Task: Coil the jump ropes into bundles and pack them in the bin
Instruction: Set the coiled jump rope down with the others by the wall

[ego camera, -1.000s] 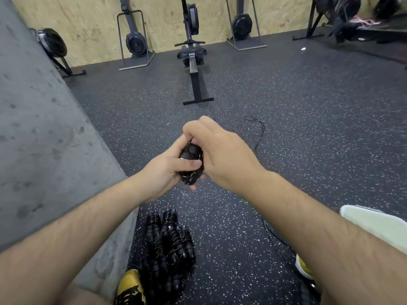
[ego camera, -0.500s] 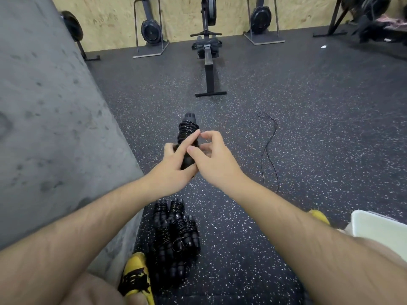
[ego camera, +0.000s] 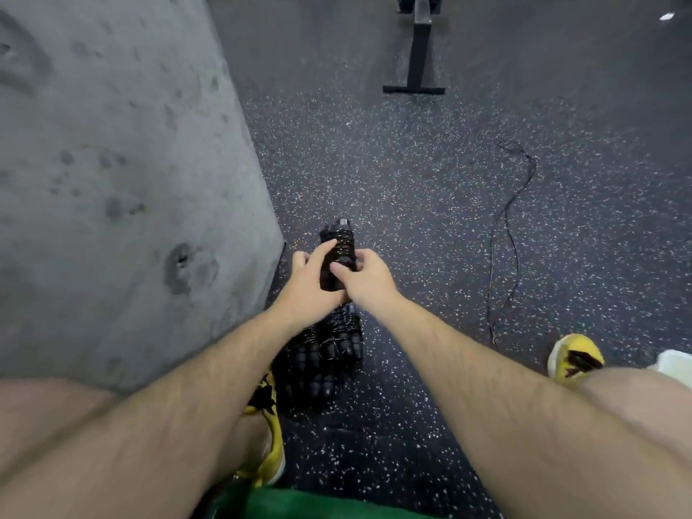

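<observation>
Dark rubber floor (ego camera: 412, 174) with white and coloured speckles. Grey concrete wall (ego camera: 112, 162), pitted and dented, runs along the floor's left edge. Black exercise machine rail (ego camera: 417, 46) at the far edge of the floor, ending in a flat cross foot (ego camera: 413, 90) resting on it. Small white scrap (ego camera: 666, 16) in the far right corner. Yellow-and-black shoe (ego camera: 271, 425) near the wall's base, second yellow shoe (ego camera: 573, 355) toward the right edge, white object (ego camera: 674, 365) just beside it, cut off. Green cloth (ego camera: 299, 505) at the near edge.

I see bare left hand (ego camera: 309, 286) and right hand (ego camera: 369, 282), hairy forearms (ego camera: 194, 395) uncovered. Yellow footwear with black markings: left shoe (ego camera: 275, 436), right shoe (ego camera: 574, 355). Green garment (ego camera: 318, 505) at waist.
</observation>
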Tool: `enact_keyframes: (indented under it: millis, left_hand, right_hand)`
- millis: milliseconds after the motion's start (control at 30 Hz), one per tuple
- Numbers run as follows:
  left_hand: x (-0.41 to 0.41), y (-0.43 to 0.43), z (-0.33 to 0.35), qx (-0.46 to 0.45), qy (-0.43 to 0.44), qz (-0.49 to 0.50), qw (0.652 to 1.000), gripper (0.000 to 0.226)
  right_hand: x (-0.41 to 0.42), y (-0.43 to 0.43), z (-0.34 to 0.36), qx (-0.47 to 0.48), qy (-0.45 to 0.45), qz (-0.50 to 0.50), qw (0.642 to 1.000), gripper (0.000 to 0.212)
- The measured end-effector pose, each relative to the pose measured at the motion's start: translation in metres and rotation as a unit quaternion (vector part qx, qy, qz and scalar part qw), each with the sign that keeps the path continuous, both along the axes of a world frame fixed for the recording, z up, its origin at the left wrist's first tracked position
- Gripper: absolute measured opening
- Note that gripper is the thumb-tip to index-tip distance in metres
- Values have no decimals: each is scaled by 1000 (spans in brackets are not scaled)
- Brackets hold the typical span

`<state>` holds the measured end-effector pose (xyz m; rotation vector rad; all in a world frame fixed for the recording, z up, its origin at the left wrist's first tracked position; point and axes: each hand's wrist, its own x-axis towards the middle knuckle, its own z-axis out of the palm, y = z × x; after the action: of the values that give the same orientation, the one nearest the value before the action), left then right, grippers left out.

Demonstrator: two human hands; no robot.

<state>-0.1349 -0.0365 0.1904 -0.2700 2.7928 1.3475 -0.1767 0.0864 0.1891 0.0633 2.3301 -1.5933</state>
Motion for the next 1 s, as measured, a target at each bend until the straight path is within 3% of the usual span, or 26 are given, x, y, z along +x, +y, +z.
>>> enact_keyframes:
  millis: [300, 367, 433, 533, 600, 800, 933, 1000]
  left_hand:
    - [15, -16, -100, 0, -75, 54, 996, 72]
    - [13, -15, -118, -6, -84, 65, 994, 70]
    - [9, -16, -136, -4, -100, 90, 991, 68]
    - [7, -15, -160, -55, -200, 33, 978, 74]
    - [9, -13, -167, -96, -239, -14, 966, 76]
    - [10, -7, -161, -181, -163, -5, 970, 64]
    - [6, 8, -147, -236, -86, -20, 968, 49]
    - [3, 25, -143, -228, -57, -45, 971, 44]
  right_hand:
    - [-8, -34, -105, 103, -103, 74, 987, 32]
    - [-10, -36, -124, 108, -121, 60, 985, 24]
    - [-10, -39, -148, 109, -124, 30, 986, 30]
    - [-3, -41, -180, 137, -125, 17, 983, 53]
    - [5, -39, -178, 163, -125, 21, 978, 46]
    - [1, -29, -163, 216, -71, 67, 971, 47]
    - [1, -7, -145, 227, 11, 40, 973, 12]
    - [3, 10, -138, 239, 27, 48, 970, 10]
